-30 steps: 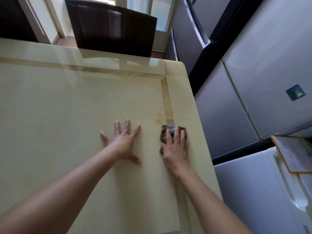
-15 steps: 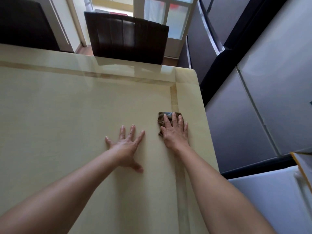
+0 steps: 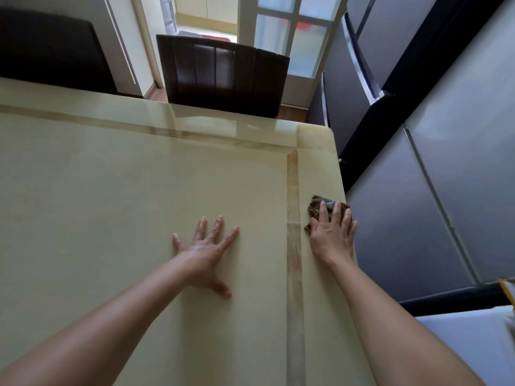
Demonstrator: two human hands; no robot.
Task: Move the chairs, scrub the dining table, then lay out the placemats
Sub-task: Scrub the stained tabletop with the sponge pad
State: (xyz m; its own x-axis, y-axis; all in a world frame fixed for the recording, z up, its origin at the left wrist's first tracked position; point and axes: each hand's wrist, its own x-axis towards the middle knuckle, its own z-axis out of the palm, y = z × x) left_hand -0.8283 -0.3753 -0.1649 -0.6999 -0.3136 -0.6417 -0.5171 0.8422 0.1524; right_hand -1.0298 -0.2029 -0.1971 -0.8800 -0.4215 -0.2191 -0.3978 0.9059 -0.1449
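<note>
Though glossy, cream dining table [image 3: 111, 190]

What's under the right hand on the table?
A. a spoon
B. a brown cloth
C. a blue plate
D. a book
B: the right hand lies flat, fingers straight, on a brown cloth near the right edge of the table.
</note>
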